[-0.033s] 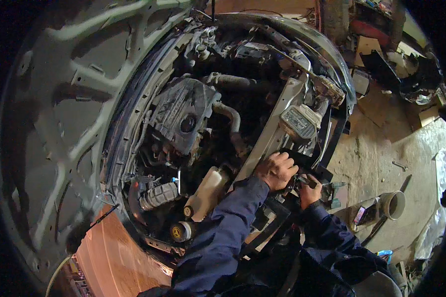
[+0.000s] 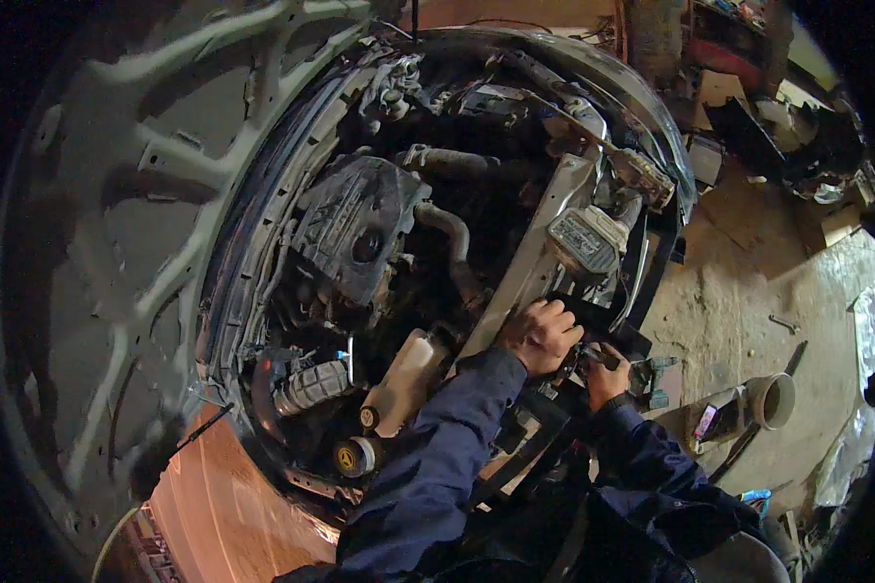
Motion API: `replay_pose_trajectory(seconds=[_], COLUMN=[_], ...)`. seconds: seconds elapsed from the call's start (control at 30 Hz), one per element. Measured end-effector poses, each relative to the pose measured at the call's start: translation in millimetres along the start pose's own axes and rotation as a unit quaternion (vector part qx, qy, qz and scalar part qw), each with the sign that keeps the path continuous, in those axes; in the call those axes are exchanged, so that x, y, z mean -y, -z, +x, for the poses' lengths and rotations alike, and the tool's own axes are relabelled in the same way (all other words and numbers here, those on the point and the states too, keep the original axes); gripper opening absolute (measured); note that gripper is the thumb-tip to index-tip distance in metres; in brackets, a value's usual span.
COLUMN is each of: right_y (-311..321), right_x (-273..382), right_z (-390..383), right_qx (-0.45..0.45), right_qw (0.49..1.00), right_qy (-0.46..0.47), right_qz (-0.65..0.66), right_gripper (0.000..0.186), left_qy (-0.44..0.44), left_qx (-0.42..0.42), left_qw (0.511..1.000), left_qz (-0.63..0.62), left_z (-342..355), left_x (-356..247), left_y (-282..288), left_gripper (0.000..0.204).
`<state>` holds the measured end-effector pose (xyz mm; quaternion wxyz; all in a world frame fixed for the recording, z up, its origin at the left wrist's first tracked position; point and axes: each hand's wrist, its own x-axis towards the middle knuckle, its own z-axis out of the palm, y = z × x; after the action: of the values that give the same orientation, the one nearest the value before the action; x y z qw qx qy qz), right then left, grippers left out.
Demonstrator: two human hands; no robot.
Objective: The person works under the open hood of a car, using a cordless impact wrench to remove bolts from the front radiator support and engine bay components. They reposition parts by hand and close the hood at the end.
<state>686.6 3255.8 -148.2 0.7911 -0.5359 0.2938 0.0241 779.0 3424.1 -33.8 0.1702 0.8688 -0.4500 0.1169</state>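
Hands since the earlier frame: No clear movement; left hand [image 2: 542,337] and right hand [image 2: 607,377] match their earlier places, and the engine bay around them lies the same.

Dark fitting [image 2: 580,360]: Sits between the two hands at the car's front end, just beside the pale crossbar [image 2: 517,299]; its full shape is hidden by the fingers and shadow.

Left fingers: Curled inward, knuckles up; what they hold, if anything, cannot be told from here.

Right fingers: Thumb and fingers bent close around the fitting's near side; whether they are clamped on it cannot be told.

Handling: Looks light and stiff, perhaps slick with grime, and any thin plastic edge could crack; its sides, pinched between thumb and forefinger, seem the surest hold.

Engine bay: Dusty engine cover [image 2: 353,228], cream reservoir bottle [image 2: 408,384] and ribbed hose [image 2: 313,386] lie left of the hands, under a raised hood [image 2: 83,253].

Floor [image 2: 724,325]: Pale and stained, with a wrench [image 2: 784,325], a round-mouthed container [image 2: 775,402] and crumpled clear plastic [image 2: 846,457].

Workshop: Dim at the edges, with dark parts and cardboard [image 2: 719,92] heaped at far right.
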Motion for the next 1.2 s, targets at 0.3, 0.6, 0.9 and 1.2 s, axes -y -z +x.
replay_pose_trajectory(seconds=[0.3,0.6,0.9,1.2], right_y=[4,2,-1,11], right_x=[-23,-28,-9,-24], right_z=[13,17,9,12], right_qx=[0.022,0.026,0.027,0.114], right_qw=[0.998,0.999,0.997,0.986], right_qy=[0.043,0.017,0.029,0.074], right_qz=[-0.027,0.030,-0.065,-0.094], right_gripper=[0.030,0.030,0.033,0.044], left_qy=[-0.005,-0.014,-0.006,0.089], left_qx=[0.019,0.032,0.007,0.068], left_qw=[1.000,0.999,0.999,0.991], left_qz=[0.012,0.021,-0.031,-0.078], left_z=[2,5,4,12], left_x=[0,0,2,-3], left_y=[5,9,5,11], left_gripper=[0.024,0.025,0.028,0.026])
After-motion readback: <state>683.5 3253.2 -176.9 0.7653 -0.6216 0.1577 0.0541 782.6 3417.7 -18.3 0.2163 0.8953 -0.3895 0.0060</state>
